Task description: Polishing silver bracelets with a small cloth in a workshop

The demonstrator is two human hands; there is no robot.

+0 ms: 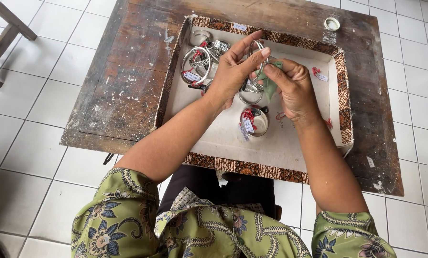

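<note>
My left hand [232,71] pinches a silver bangle [258,61] and holds it upright over a shallow cardboard tray [290,143] with a patterned brown border. My right hand [295,88] grips a small green cloth [270,85] pressed against the bangle's lower side. Below my hands, a wide silver cuff with a red tag string [254,121] lies on the tray floor. Another thin bangle [249,98] lies partly hidden under my hands.
Several more silver bangles with tags [198,64] are piled in the tray's far left corner. A loose red-stringed tag [319,74] lies at the right. The tray rests on a worn wooden table [123,91]. A small white lid [332,24] sits at the far edge. A wooden stool leg [3,33] stands at left.
</note>
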